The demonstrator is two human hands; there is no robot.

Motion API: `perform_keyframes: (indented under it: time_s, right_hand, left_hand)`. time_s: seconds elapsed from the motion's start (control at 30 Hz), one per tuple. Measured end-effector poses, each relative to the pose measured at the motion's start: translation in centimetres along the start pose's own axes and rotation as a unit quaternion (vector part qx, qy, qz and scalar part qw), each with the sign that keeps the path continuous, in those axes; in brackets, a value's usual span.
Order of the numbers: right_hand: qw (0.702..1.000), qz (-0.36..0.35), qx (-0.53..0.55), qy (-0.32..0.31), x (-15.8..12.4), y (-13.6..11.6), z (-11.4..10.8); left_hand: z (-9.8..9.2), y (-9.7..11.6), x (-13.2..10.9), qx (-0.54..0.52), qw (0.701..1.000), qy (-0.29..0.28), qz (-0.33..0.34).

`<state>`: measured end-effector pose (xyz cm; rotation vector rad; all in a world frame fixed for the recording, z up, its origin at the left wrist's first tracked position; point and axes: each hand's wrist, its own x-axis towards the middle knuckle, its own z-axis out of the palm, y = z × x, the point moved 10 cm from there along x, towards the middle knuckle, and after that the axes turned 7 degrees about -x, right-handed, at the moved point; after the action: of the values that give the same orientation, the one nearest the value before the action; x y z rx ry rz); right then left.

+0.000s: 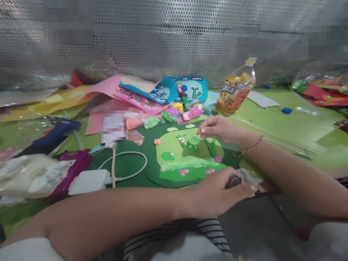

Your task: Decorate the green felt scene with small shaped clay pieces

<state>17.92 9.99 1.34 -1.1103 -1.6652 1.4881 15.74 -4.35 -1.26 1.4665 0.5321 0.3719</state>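
Left hand: the left hand, lower centre of the frame, is closed around a dark, rounded soft-looking lump with a crinkled clear plastic bag about it; the lump shows between thumb and fingers.
Right hand: the right hand, right of centre, has thumb and fingertips drawn together just beside the snail's shell; whether anything is pinched there I cannot tell.
Snail: a small figure with a coiled green shell and a pale pink head sits near the middle of the picture board.
Picture board: a rounded, layered green paper sheet lies flat at the centre of the frame, below the right hand and partly behind the left; an orange-pink flower sits on its left side, a purple flower on its right.
Coloured packets: small clear bags of salmon, light green and pink material lie above the board.
Bottle: a clear plastic bottle with a yellow-orange label leans at upper right.
Charger: a white, block-shaped charger lies at lower left.
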Motion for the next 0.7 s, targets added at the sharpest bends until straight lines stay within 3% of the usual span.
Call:
perform_keyframes:
  time_s: [0.7]
  right_hand:
    - [0.999, 0.016, 0.031, -0.006, -0.22, -0.03, 0.16]
  left_hand:
    - [-0.24, 0.17, 0.07, 0.012, 1.000, 0.002, 0.010]
